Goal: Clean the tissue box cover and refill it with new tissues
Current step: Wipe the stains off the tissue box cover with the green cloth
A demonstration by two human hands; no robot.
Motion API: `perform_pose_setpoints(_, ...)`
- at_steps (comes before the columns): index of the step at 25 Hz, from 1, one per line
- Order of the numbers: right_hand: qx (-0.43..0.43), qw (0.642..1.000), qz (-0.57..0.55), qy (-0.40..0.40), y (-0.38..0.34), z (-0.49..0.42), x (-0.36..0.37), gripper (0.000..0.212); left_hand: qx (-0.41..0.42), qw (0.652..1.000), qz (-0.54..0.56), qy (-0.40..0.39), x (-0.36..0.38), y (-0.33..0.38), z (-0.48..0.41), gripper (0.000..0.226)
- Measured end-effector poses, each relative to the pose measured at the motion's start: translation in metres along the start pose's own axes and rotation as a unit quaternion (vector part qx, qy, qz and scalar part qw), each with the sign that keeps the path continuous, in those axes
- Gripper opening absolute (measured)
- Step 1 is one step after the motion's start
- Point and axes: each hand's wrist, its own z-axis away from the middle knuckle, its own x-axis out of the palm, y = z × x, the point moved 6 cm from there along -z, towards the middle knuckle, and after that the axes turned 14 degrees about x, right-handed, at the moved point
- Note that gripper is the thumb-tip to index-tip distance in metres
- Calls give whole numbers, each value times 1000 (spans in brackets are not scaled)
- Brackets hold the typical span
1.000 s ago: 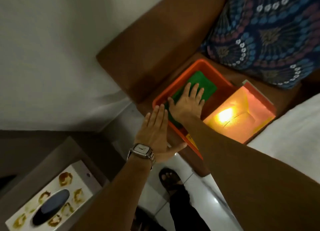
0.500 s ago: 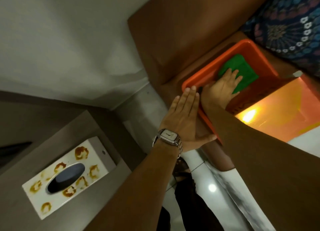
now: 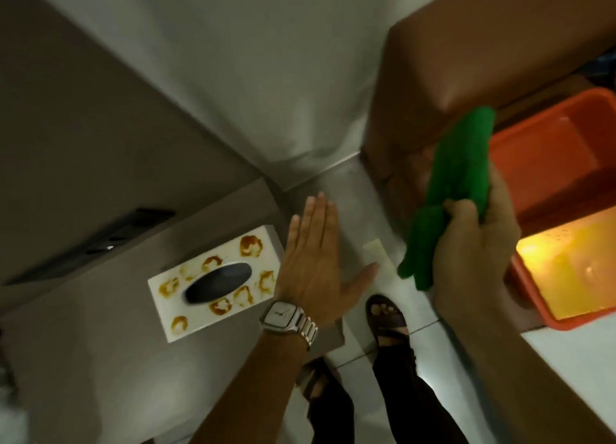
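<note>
A white tissue box cover (image 3: pixel 213 282) with brown-orange stains around its dark oval slot lies on a grey table (image 3: pixel 100 360) at lower left. My left hand (image 3: pixel 316 270), wearing a wristwatch, hovers flat with fingers spread just right of the cover, holding nothing. A green cloth (image 3: pixel 453 190) hangs from my right hand (image 3: pixel 476 253), which grips it in mid-air left of an orange tub (image 3: pixel 550 183). The cloth is blurred by motion.
The orange tub sits at the right edge on a brown sofa (image 3: pixel 466 63), with a yellow-lit patch (image 3: pixel 573 277) at its near end. A pale wall fills the top. My sandalled feet (image 3: pixel 386 317) stand on white floor tiles between the table and sofa.
My right hand has lifted the green cloth out of the orange tub and carried it left. The view has swung left, bringing the tissue box cover toward the centre. My left hand stays spread.
</note>
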Motion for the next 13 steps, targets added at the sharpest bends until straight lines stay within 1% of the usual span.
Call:
perform_pose_setpoints(2, 29, 997, 21, -72, 34, 41, 41, 54, -59, 998, -3, 21, -11, -44, 52, 107)
perform_pose_setpoints(4, 36, 990, 67, -119, 65, 69, 78, 57, -125, 991, 14, 54, -17, -85, 100, 105)
perform_pose_setpoints(5, 25, 984, 102, -143, 80, 82, 96, 57, -172, 982, 34, 75, -20, -106, 126, 104)
perform_pose_setpoints(7, -36, 965, 178, -191, 106, 106, 130, 57, -272, 948, 97, 130, -21, -147, 175, 104)
perform_pose_setpoints(9, -107, 924, 260, -258, 132, 127, 162, 60, -344, 903, 178, 184, -14, -181, 212, 105)
perform_pose_setpoints(10, -147, 893, 314, -286, 145, 135, 176, 60, -368, 879, 227, 200, -6, -195, 225, 107)
perform_pose_setpoints(11, -188, 857, 378, -296, 156, 139, 186, 60, -384, 856, 277, 206, 2, -205, 234, 112)
perform_pose_setpoints(12, -229, 818, 441, -289, 166, 138, 192, 60, -384, 842, 322, 200, 9, -213, 239, 120)
perform_pose_setpoints(13, -264, 784, 491, -273, 174, 138, 197, 58, -368, 842, 352, 180, 16, -218, 243, 130)
